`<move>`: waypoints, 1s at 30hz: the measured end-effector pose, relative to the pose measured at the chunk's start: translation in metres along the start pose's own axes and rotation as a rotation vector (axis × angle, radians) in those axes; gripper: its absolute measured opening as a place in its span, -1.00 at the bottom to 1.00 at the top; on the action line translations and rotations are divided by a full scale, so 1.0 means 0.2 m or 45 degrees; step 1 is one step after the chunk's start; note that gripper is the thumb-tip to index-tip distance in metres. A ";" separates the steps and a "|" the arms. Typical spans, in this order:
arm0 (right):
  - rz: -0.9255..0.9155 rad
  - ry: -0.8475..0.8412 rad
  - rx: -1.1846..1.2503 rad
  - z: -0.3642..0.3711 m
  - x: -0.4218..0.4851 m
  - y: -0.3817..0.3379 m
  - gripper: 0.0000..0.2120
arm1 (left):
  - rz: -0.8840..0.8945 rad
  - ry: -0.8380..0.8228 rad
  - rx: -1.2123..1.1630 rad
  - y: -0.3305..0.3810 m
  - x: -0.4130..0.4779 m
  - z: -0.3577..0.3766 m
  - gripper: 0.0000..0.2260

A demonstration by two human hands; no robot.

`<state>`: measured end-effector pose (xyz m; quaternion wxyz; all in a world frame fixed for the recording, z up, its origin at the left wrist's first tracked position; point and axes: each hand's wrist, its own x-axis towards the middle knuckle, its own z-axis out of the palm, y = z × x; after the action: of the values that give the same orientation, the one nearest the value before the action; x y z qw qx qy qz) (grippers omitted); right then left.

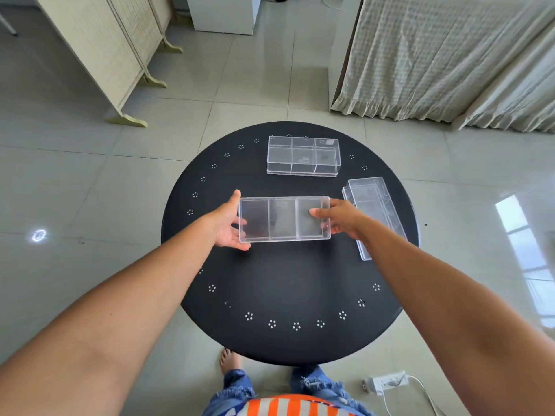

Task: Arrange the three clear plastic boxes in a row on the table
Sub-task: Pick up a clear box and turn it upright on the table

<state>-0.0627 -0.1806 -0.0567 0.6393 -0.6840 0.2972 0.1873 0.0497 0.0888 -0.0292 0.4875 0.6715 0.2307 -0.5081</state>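
Observation:
Three clear plastic boxes with inner dividers are on or over the round black table (288,283). I hold the middle box (283,219) level above the table's centre. My left hand (229,225) grips its left end, thumb along the far edge. My right hand (341,219) grips its right end, thumb on top. A second box (303,156) lies flat at the table's far side, long side toward me. The third box (375,216) lies at the right edge, angled lengthwise away from me, partly behind my right hand.
The table's rim carries a ring of small white flower marks. On the tiled floor stand a folding screen (114,55) at the far left and a curtained frame (435,55) at the far right. A white power strip (386,381) lies by my feet.

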 end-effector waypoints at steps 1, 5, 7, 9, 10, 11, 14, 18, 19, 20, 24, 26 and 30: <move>0.013 0.018 0.012 0.01 -0.01 0.01 -0.86 | 0.023 0.035 0.024 -0.01 0.00 0.02 -0.18; 0.068 0.161 0.006 0.07 -0.02 0.05 -0.79 | 0.079 0.128 0.245 -0.04 0.01 0.09 -0.26; 0.097 0.213 -0.002 0.09 -0.01 0.07 -0.77 | 0.122 0.158 0.289 -0.05 0.02 0.12 -0.35; 0.134 0.277 -0.012 0.10 0.00 0.09 -0.76 | 0.138 0.193 0.315 -0.06 0.03 0.14 -0.39; 0.152 0.302 -0.018 0.10 0.01 0.09 -0.73 | 0.137 0.209 0.346 -0.07 0.03 0.15 -0.38; 0.165 0.317 -0.029 0.11 0.01 0.10 -0.68 | 0.129 0.224 0.383 -0.08 0.03 0.16 -0.38; 0.173 0.331 -0.032 0.13 0.01 0.10 -0.55 | 0.099 0.270 0.450 -0.09 0.04 0.18 -0.38; 0.193 0.379 -0.043 0.17 0.00 0.10 -0.56 | 0.120 0.343 0.454 -0.10 0.07 0.18 -0.43; 0.200 0.391 -0.028 0.18 0.00 0.10 -0.56 | 0.133 0.362 0.463 -0.10 0.07 0.18 -0.44; 0.207 0.402 -0.009 0.19 0.01 0.10 -0.56 | 0.148 0.381 0.472 -0.11 0.08 0.17 -0.44; 0.217 0.441 0.048 0.23 0.02 0.13 -0.55 | 0.175 0.438 0.482 -0.12 0.08 0.16 -0.45; 0.202 0.474 0.036 0.25 0.02 0.13 -0.54 | 0.189 0.454 0.497 -0.13 0.09 0.15 -0.47; 0.181 0.471 0.026 0.25 0.00 0.12 -0.67 | 0.235 0.518 0.533 -0.13 0.10 0.15 -0.45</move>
<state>-0.0725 -0.1323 -0.0813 0.5660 -0.6775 0.4590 0.1000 0.0215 0.0695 -0.0583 0.3264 0.8635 0.1520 -0.3532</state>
